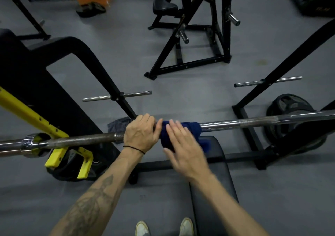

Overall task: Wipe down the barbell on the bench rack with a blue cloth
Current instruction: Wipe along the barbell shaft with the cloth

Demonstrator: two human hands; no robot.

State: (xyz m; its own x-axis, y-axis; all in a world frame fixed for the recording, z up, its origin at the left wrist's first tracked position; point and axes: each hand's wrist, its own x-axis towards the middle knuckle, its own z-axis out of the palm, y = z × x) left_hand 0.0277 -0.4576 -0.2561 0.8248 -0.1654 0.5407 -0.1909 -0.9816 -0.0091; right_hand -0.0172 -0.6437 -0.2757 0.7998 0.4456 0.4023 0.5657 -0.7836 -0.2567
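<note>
Two hands: the left [141,133] and the right [184,149]. One barbell [235,124]. One blue cloth [181,129]. One grey rag [118,124] on the floor. One bench pad [215,163]. Two chrome pegs on the rack's legs, one left [137,94] and one right [282,81]. Two shorter pegs [184,36] on the far frame. One seat [164,6] there. One stack of plates [290,112], number unclear. Two shoes [143,228].

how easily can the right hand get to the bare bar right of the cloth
Probably easily: the right hand rests on the blue cloth, and the bar beyond it is bare, with nothing over it.
</note>
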